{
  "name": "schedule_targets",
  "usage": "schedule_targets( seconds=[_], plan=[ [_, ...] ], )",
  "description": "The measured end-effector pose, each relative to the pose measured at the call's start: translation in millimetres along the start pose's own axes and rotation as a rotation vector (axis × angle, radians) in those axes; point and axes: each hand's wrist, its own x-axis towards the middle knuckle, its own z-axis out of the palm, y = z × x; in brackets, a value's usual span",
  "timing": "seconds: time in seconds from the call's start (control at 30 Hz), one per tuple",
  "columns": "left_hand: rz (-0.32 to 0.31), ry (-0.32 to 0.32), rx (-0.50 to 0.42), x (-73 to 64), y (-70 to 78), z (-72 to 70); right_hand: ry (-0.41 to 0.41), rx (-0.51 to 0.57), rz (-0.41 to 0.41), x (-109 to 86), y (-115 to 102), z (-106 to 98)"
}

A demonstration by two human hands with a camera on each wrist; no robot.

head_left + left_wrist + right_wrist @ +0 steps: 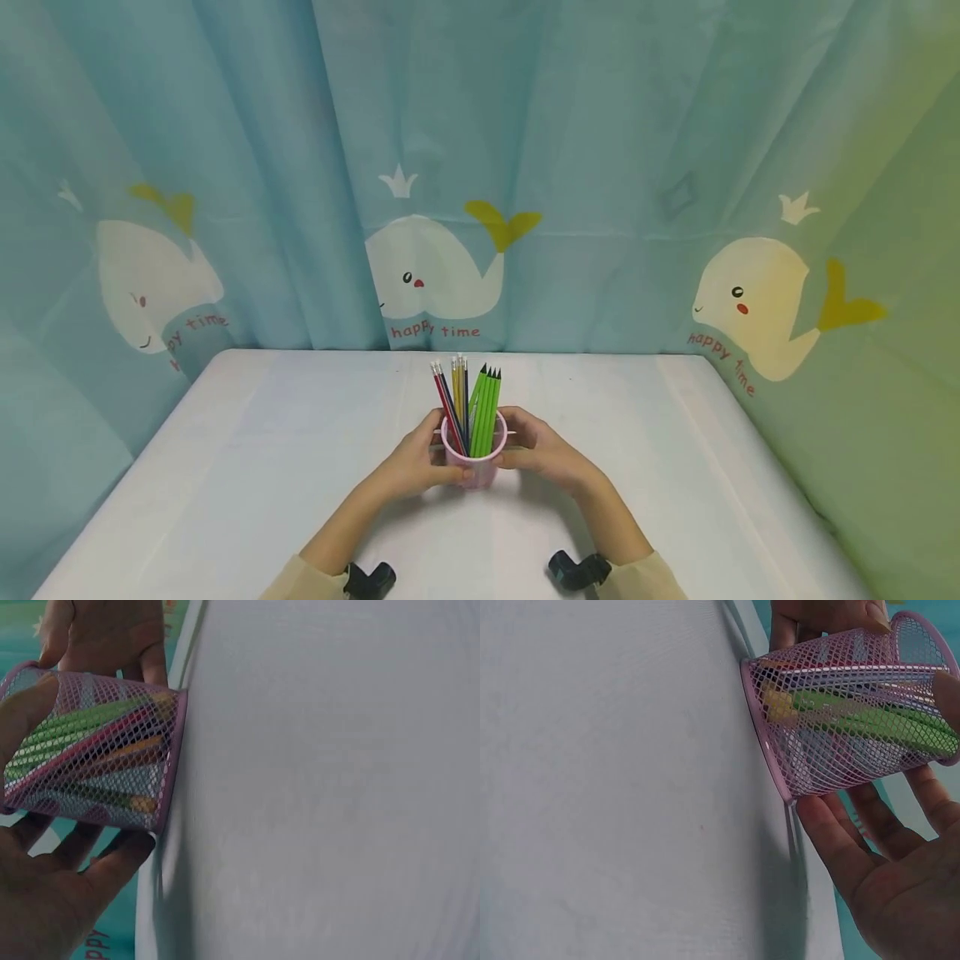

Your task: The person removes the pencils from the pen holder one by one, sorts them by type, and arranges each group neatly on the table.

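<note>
Pink mesh cup (486,477) held from both sides

Cup upright at the middle of the white bench (262,483), its mouth up. Whether the base touches the cloth or sits just above it, cannot tell.

Left hand (414,463): fingers wrapped about the cup's left side, thumb across the near wall. Right hand (547,455): matching grip on the right side, thumb at the near wall below the rim, fingers behind. Both wrist views show mesh caught between thumb and fingers, fingertips reaching close to the base rim.

Inside the cup: green pencils (487,417) bunched to the right, black points up; a red pencil (447,407) leaning left; yellow pencils (459,385) near the middle, pale ends up; dark ones among them.

Pale sleeves (645,579) at both forearms, a black device (577,572) near each cuff. Behind the bench, a blue-green curtain (600,167) printed with white whales (442,267) and "happy time".
</note>
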Motion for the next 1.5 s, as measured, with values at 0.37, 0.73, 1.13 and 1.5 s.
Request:
schedule_targets(
  seconds=[0.37, 0.73, 1.13, 1.5],
  plan=[
    [0.015, -0.017, -0.070, -1.2, -0.4, -8.8, 0.060, -0.060, -0.026, 2.0, -12.9, -14.1],
    [-0.006, -0.013, -0.121, -6.8, -4.2, -9.9, 0.367, -0.154, -0.005, 22.3, -29.3, -7.4],
    [-0.018, 0.008, -0.093, -1.8, 2.2, -3.7, 0.471, -0.269, 0.009, 23.5, -33.0, 6.5],
    [-0.017, 0.012, -0.116, -4.3, 0.8, -3.3, 0.517, -0.136, -0.027, 24.9, -42.2, 9.0]
  ],
)
